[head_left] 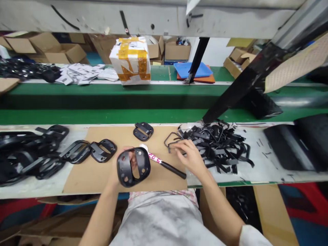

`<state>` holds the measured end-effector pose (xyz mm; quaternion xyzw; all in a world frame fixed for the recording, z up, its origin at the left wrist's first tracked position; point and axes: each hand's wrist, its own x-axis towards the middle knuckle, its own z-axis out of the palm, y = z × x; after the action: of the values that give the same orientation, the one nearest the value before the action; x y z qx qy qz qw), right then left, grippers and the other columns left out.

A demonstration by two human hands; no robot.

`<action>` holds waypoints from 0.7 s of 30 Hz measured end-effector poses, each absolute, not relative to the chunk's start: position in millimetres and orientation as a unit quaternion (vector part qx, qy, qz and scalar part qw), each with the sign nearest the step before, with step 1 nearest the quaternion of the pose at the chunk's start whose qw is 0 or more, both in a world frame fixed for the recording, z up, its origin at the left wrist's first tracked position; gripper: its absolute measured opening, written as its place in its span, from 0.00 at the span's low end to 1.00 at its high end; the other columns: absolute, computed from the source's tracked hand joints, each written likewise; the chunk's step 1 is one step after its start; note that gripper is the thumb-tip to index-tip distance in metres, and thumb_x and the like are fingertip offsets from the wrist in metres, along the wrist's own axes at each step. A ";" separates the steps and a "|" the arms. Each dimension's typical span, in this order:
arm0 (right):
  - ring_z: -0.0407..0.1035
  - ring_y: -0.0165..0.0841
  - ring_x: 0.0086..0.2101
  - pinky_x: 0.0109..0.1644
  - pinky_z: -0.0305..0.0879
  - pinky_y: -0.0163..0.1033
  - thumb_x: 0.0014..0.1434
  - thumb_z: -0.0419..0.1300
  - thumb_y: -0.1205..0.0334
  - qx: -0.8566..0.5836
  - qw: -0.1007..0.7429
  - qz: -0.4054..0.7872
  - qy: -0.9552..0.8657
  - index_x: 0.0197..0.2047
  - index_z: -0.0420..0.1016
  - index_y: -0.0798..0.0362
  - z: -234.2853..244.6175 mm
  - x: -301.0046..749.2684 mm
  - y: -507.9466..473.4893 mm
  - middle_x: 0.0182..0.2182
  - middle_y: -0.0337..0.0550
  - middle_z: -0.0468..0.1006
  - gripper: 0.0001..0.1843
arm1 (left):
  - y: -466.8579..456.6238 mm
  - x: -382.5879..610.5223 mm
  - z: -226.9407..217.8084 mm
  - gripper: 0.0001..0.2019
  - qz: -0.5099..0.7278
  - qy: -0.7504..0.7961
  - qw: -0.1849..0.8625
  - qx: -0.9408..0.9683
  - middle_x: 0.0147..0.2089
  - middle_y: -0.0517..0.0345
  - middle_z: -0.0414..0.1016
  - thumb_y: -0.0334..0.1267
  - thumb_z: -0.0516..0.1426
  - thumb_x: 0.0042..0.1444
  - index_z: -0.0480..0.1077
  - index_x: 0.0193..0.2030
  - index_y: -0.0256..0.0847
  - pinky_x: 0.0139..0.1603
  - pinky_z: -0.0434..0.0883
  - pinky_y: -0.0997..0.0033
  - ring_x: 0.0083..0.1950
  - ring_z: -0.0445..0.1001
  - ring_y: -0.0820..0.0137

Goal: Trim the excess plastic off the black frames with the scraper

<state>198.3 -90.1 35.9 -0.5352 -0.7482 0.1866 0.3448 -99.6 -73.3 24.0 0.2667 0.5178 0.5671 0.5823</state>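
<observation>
My left hand (132,157) grips a black plastic plate (144,163), raised above the cardboard sheet and tilted toward me. The plate is rounded, with a bar across its middle and small holes; it hides most of my fingers. To the right, my right hand (188,155) has its fingers stretched out and thumb apart. Its fingertips are at a bent black strip (166,140) beside a heap of black strips (217,143); whether they touch it is unclear. Between my hands lies a hammer (166,165) with a pale round head and black handle, partly behind the plate.
Similar plates lie on the cardboard (87,181), one behind (143,131) and several in a pile (30,153) at left. A slanted black post (230,85) rises behind the strips. Black padded pieces (289,147) lie at right; a taped box (130,61) stands beyond the green belt (102,116).
</observation>
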 end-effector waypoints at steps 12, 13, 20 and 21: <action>0.70 0.43 0.48 0.57 0.69 0.52 0.68 0.57 0.72 -0.499 0.309 0.111 -0.802 0.48 0.86 0.49 17.5 203.4 -25.6 0.46 0.49 0.77 0.17 | -122.3 -53.5 2.2 0.23 0.453 0.383 0.798 0.105 0.21 0.68 0.55 0.51 0.75 0.46 0.67 0.30 0.42 0.17 0.52 0.79 0.18 0.48 0.82; 0.72 0.42 0.47 0.56 0.71 0.51 0.68 0.57 0.72 -0.508 0.364 0.122 -0.772 0.47 0.86 0.49 19.2 205.3 -21.5 0.45 0.48 0.78 0.16 | -120.2 -55.9 1.3 0.24 0.440 0.378 0.809 0.089 0.21 0.68 0.56 0.49 0.76 0.45 0.65 0.28 0.42 0.16 0.53 0.80 0.18 0.50 0.82; 0.76 0.33 0.31 0.36 0.77 0.40 0.65 0.69 0.56 -0.512 0.637 0.271 -0.507 0.46 0.82 0.48 40.2 199.5 -20.6 0.37 0.41 0.82 0.08 | -93.4 -50.3 3.9 0.25 0.468 0.386 0.792 0.073 0.17 0.68 0.57 0.49 0.74 0.51 0.63 0.25 0.41 0.14 0.55 0.79 0.16 0.54 0.80; 0.76 0.32 0.29 0.33 0.77 0.39 0.63 0.71 0.54 -0.497 0.649 0.308 -0.487 0.47 0.80 0.47 44.5 194.1 -27.7 0.36 0.39 0.82 0.11 | -89.0 -45.6 5.7 0.24 0.483 0.394 0.778 0.084 0.17 0.68 0.57 0.49 0.72 0.54 0.64 0.25 0.41 0.14 0.55 0.79 0.16 0.54 0.79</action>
<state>194.1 -27.7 44.5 -0.4967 -0.4871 0.3077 0.6491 -45.6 -89.0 5.7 0.0837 0.3938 0.4828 0.7777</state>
